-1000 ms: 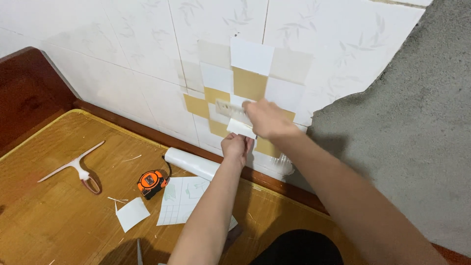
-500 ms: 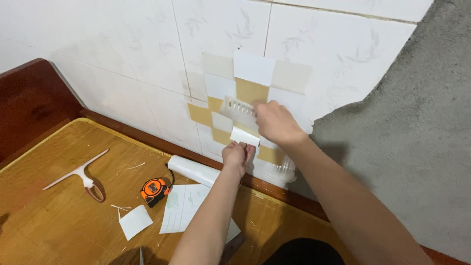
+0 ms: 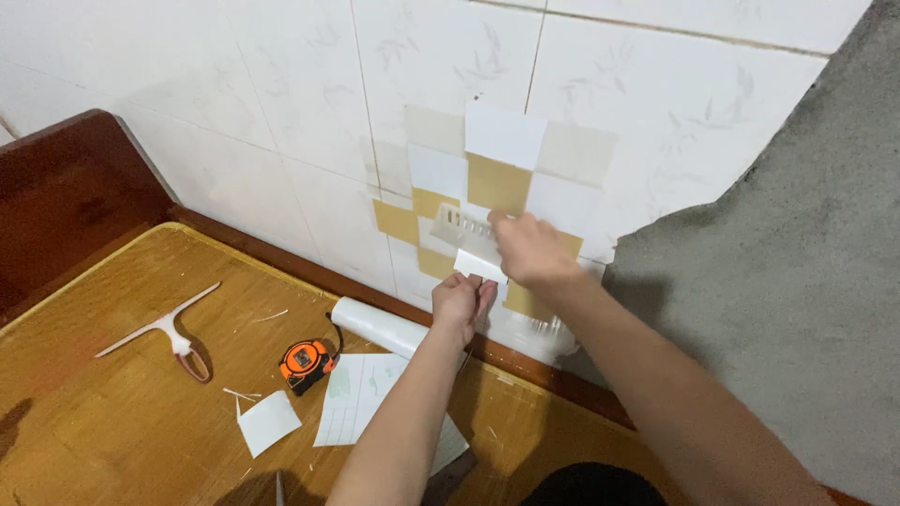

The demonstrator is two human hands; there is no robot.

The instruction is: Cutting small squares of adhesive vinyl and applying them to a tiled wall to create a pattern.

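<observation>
A patchwork of tan and white square stickers [image 3: 497, 183] covers part of the white tiled wall [image 3: 281, 122]. My left hand [image 3: 459, 305] pinches the lower edge of a white square sheet [image 3: 480, 265] that hangs off the wall. Just above it, my right hand [image 3: 530, 253] holds a translucent slotted scraper [image 3: 459, 225] flat against the stickers. The two hands are almost touching, and my right hand hides part of the white sheet.
On the yellow wooden surface [image 3: 112, 422] lie a white squeegee [image 3: 159, 328], an orange tape measure [image 3: 302, 361], a white roll [image 3: 380, 326], gridded paper sheets [image 3: 361, 398] and a small white square [image 3: 269, 422]. A dark wooden board [image 3: 66, 187] stands left; bare grey wall [image 3: 778, 281] lies right.
Both hands stay at the same patch of stickers. My right hand has slid a little down and right with the scraper, and the view has shifted slightly.
</observation>
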